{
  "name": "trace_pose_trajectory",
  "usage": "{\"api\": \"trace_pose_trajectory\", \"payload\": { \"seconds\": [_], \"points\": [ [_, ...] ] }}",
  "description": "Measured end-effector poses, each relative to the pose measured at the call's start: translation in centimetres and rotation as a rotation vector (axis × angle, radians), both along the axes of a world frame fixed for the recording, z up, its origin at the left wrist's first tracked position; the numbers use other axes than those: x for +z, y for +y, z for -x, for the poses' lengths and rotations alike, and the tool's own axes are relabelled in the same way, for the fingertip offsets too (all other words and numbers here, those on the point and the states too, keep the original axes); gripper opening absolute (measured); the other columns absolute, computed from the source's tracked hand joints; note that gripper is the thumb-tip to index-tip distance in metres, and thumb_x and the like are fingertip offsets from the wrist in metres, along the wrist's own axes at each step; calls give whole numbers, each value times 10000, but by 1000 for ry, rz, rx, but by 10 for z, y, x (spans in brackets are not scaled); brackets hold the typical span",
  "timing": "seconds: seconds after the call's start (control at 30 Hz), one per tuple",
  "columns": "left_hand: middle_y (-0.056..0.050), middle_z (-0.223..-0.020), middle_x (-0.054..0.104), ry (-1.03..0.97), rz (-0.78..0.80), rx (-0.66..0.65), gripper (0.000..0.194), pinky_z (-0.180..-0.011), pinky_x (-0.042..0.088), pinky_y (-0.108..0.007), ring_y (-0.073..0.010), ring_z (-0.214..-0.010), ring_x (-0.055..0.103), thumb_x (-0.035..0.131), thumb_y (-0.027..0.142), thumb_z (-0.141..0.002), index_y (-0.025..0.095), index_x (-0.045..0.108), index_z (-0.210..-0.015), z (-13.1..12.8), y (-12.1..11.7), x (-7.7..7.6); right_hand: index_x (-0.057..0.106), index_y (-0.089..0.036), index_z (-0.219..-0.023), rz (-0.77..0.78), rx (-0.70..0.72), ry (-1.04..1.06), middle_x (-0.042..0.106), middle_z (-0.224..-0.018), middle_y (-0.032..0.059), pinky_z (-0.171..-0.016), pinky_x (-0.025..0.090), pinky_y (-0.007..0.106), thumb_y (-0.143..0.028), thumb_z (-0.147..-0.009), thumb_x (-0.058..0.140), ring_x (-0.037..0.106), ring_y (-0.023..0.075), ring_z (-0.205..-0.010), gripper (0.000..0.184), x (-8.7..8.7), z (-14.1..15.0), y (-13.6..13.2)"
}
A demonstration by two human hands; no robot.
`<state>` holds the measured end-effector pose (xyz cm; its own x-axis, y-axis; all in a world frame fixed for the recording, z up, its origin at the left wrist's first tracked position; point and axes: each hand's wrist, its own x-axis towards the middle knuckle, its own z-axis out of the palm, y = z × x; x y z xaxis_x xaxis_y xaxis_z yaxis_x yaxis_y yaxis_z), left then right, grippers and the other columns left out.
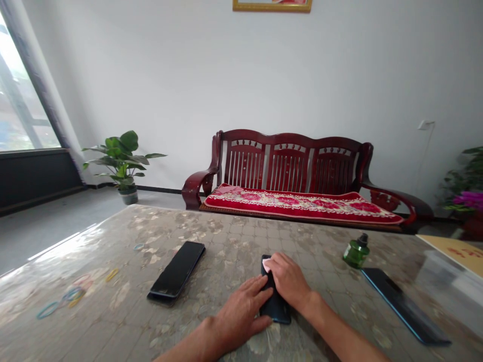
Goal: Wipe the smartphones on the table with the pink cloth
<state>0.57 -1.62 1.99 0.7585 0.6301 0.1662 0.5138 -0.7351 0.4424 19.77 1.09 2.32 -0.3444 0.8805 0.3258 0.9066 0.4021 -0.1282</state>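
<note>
With its fingers spread across one side of a dark phone point(277, 307) lying flat on the patterned bench point(211, 271), the left hand point(241, 312) appears to brace the device against sliding, while the right hand point(290, 279) pinches a white cloth point(266, 265) against its far end, a hold that seems to focus pressure there. A green bottle point(355, 253) stands to the right, perhaps for easy reach.

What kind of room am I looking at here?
Probably a living room or a sitting area: a carved wooden bench with a red floral cover against the wall, a potted plant, and a framed picture above.
</note>
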Motion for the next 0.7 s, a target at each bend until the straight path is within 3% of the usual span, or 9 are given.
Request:
{"api": "trace_pose_trajectory", "payload": {
  "seconds": [0.2, 0.5, 0.7],
  "points": [
    [-102, -1473, 459, 20, -2, 14, 515, -1130, 356, -441, -302, -1350, 426, 685, 292, -829, 228, 556, -1323, 0, -2, 0, 685, -232, -962, 16, -26, -46, 631, -941, 30, -817, 393, 262, -114, -948, 447, 539, 177, -934, 267, 6, 6, 25],
    [-56, -1401, 538, -58, -29, -2, 430, -1125, 366, -350, -248, -1301, 479, 689, 277, -840, 237, 589, -1256, 1, -2, -7, 661, -239, -980, 41, 107, 8, 611, -958, 15, -836, 387, 243, -97, -939, 442, 532, 157, -941, 264, 6, 1, -22],
    [-77, -1379, 557, -42, -39, 19, 422, -1088, 412, -389, -270, -1262, 520, 670, 304, -853, 232, 596, -1262, 1, -3, -6, 678, -233, -985, 15, -11, 3, 621, -940, 33, -840, 398, 247, -43, -907, 410, 545, 167, -941, 337, 5, -10, -5]
  ]
}}
